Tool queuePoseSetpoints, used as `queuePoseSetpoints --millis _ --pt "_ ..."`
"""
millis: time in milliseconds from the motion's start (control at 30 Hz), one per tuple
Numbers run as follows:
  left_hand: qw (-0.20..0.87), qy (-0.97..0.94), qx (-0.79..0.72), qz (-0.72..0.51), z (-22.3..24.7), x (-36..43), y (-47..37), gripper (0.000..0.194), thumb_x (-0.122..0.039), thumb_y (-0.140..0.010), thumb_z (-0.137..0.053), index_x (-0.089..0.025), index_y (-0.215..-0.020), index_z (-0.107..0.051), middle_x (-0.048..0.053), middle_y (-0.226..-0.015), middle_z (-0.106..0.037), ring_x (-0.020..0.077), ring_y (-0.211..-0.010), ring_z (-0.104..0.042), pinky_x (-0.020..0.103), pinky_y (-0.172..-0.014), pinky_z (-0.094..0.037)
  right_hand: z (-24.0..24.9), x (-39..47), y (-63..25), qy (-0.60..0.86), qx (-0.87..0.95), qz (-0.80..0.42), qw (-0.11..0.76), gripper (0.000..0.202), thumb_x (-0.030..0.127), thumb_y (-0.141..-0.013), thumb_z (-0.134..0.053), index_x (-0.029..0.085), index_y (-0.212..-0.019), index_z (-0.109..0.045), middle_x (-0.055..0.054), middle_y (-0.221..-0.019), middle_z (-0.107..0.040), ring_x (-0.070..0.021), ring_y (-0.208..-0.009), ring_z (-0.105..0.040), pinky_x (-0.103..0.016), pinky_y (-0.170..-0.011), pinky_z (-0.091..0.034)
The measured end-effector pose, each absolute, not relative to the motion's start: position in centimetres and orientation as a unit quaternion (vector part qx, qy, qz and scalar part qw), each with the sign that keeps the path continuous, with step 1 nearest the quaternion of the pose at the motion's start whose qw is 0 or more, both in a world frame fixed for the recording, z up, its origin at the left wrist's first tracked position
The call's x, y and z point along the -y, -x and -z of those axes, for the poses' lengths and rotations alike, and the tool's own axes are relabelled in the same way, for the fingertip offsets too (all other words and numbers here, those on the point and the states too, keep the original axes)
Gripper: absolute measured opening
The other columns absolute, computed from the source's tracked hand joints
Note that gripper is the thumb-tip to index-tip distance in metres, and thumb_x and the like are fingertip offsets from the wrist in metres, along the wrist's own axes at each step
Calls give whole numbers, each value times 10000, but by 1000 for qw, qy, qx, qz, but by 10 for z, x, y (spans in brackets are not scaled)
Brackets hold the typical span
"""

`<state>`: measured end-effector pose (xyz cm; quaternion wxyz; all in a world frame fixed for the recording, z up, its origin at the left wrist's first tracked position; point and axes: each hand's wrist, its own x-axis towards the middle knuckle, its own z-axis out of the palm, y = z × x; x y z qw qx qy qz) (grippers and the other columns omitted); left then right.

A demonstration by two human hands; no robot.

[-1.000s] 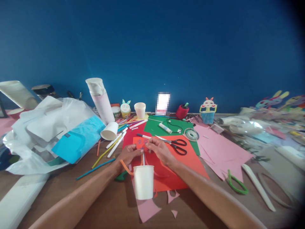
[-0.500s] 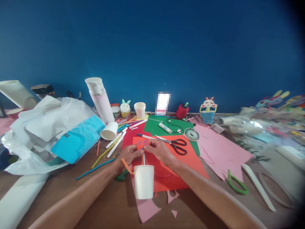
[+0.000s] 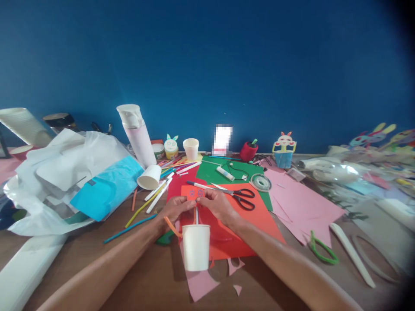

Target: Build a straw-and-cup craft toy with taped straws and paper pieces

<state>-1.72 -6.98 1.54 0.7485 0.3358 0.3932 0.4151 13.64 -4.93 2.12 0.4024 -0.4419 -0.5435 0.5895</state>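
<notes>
A small orange-red paper face [image 3: 196,193] with drawn blue-purple eyes is pinched between both hands at its lower edge. My left hand [image 3: 176,210] closes on its left side, thumb pointing inward. On the other side, my right hand [image 3: 219,207] grips it with thumb and fingers together. Below the face a thin white stick [image 3: 196,215] runs down to a white paper cup [image 3: 196,248]. An orange pipe cleaner [image 3: 171,226] sticks out at the cup's left. My fingers hide the face's lower part and where it meets the stick.
Orange paper [image 3: 253,233] lies under my hands, with black-handled scissors [image 3: 244,198] and a marker [image 3: 196,184] on it. Tape [image 3: 261,182] and a glue stick [image 3: 225,173] are behind. A tipped cup [image 3: 149,177] and a plastic bag [image 3: 58,185] stand left; pink paper [image 3: 301,201] lies right.
The paper face has shifted slightly between my fingers, and less of its lower part shows. My hands and the cup stay almost in place.
</notes>
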Motion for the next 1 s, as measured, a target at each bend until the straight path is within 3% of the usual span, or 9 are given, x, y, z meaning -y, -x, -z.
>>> queuePoseSetpoints --millis 167,600,1000 --pt "730 -324 -413 -437 -15 70 14 224 -258 -556 -769 -99 -678 -670 41 -595 -671 130 -545 -599 227 -569 -436 -15 49 -136 441 555 -579 403 165 292 -634 -609 180 -572 -505 48 -551 -505 -86 -516 -431 -219 -523 -336" --pt "719 -365 -397 -438 -8 70 16 220 -244 -642 -712 -115 -819 -693 50 -704 -698 142 -623 -619 251 -664 -459 -21 51 -137 433 505 -641 384 199 308 -596 -658 162 -561 -528 55 -531 -509 -70 -514 -400 -217 -531 -305" --pt "700 -390 -400 -445 -1 70 16 265 -260 -626 -726 -108 -840 -693 69 -742 -700 170 -675 -630 276 -688 -459 -11 51 -134 414 491 -651 404 234 336 -570 -678 165 -558 -519 43 -534 -526 -78 -506 -418 -231 -529 -311"
